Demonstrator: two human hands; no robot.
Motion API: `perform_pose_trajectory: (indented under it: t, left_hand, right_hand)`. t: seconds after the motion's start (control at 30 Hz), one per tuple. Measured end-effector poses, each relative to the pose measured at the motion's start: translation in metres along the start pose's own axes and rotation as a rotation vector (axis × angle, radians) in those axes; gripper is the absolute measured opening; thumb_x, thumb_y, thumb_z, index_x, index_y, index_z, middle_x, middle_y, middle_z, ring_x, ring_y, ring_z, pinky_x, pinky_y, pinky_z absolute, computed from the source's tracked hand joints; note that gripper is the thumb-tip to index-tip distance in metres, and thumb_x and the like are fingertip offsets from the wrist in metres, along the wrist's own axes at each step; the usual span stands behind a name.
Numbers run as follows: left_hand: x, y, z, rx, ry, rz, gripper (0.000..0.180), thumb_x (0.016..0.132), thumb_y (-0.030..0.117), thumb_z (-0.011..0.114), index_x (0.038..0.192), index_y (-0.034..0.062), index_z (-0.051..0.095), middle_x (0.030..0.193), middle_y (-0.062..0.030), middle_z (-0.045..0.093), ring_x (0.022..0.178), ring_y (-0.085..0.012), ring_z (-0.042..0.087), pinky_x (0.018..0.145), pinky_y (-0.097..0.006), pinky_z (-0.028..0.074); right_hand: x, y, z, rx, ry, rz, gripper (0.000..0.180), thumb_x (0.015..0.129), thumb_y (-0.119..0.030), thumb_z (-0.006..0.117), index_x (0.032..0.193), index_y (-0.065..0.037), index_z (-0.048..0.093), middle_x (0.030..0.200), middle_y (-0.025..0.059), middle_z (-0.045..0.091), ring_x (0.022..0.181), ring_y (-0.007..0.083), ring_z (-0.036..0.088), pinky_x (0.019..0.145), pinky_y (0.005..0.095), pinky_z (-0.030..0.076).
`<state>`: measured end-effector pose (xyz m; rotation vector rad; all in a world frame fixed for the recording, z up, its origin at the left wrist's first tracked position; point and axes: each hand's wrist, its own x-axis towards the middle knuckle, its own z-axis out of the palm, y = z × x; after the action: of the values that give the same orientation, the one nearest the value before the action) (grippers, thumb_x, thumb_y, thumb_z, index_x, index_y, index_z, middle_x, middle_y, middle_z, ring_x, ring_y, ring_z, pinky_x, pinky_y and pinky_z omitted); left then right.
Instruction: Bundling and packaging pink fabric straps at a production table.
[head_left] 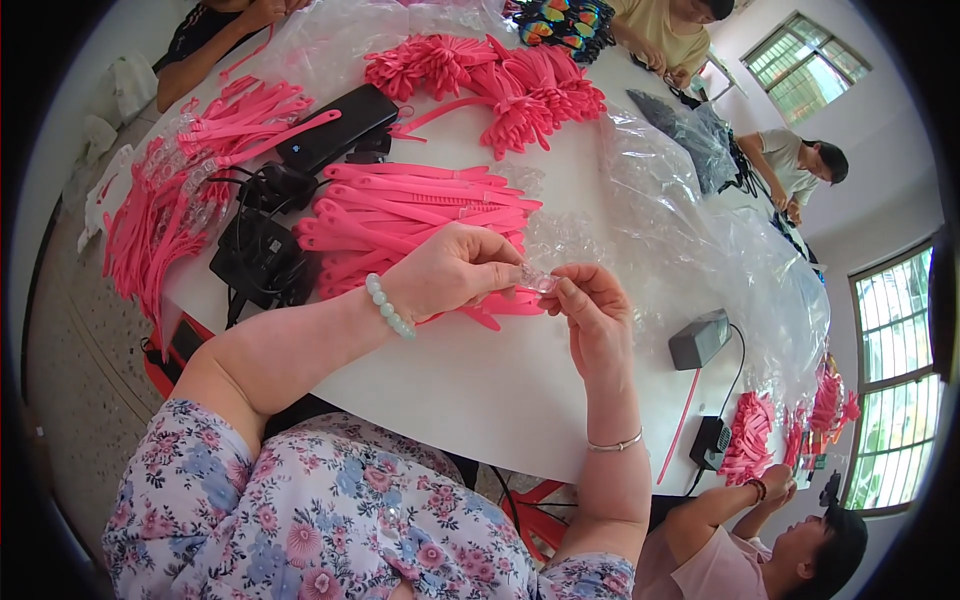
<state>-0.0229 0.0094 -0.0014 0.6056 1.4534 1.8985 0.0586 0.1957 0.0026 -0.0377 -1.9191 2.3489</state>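
In the head view, the left hand (455, 268) (the one with the pale beaded bracelet (389, 306)) and the right hand (598, 310) both pinch a small clear plastic piece (540, 279) between thumb and fingers. It sits at the meeting fingertips, above the table (400, 390), at the right edge of a pile of pink straps (400, 210); whether a strap is also gripped, I cannot tell. Beyond lie loose clear pieces (565, 238), beside a large transparent bag (680, 190).

Centre: glossy, clear plastic piece (540, 282). Left of centre: matt, rubbery-looking straps (400, 205). Right of centre: shiny, crinkled plastic sheeting (655, 185).
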Motion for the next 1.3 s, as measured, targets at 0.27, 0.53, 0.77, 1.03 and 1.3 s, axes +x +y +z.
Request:
perform_pose_trajectory:
  t: [0.27,0.53,0.77,1.03,1.3]
  left_hand:
    - [-0.004,-0.001,0.006,0.281,-0.047,0.099,0.013,0.085,0.007,0.059,0.09,-0.0038,0.063,0.077,-0.0023,0.062,0.072,-0.0067,0.056,0.063,-0.022,0.048]
    - [-0.004,0.002,0.008,0.117,-0.021,0.148,0.01,0.082,0.004,0.061,0.087,-0.0043,0.064,0.075,-0.004,0.063,0.069,-0.0068,0.058,0.061,-0.02,0.047]
    - [-0.006,0.003,0.009,0.026,0.064,0.13,0.007,0.083,0.001,0.06,0.089,-0.0014,0.064,0.078,-0.002,0.062,0.07,-0.0046,0.056,0.061,-0.018,0.046]
    - [-0.008,-0.004,0.016,0.161,0.051,0.294,0.007,0.083,-0.001,0.058,0.089,-0.0032,0.063,0.079,-0.0028,0.063,0.074,-0.0065,0.058,0.065,-0.02,0.047]
    - [0.002,-0.009,0.004,0.037,0.031,0.257,0.026,0.088,-0.001,0.048,0.113,0.001,0.054,0.084,-0.0012,0.062,0.061,-0.0017,0.049,0.053,-0.016,0.038]
  right_hand:
    - [-0.002,0.002,0.006,-0.435,-0.005,-0.03,0.018,0.081,-0.005,0.064,0.096,0.002,0.054,0.085,0.0058,0.06,0.075,0.0098,0.057,0.069,0.0215,0.048]
    - [-0.003,-0.004,-0.001,-0.455,-0.07,-0.003,0.013,0.082,-0.007,0.064,0.086,0.002,0.055,0.074,0.0048,0.06,0.068,0.0119,0.059,0.064,0.0235,0.05]
    - [-0.005,-0.014,0.006,-0.266,-0.072,0.026,0.02,0.088,-0.017,0.058,0.088,0.003,0.06,0.077,0.0072,0.063,0.065,0.0143,0.06,0.06,0.0251,0.047]
    - [-0.011,-0.014,0.019,-0.879,-0.031,-0.441,0.016,0.088,-0.012,0.057,0.089,0.002,0.063,0.077,0.0043,0.063,0.07,0.0089,0.056,0.066,0.0227,0.046]
    - [-0.006,-0.012,0.006,-0.487,-0.032,-0.113,0.021,0.091,-0.017,0.053,0.089,0.003,0.058,0.076,0.007,0.064,0.073,0.0109,0.059,0.067,0.0238,0.046]
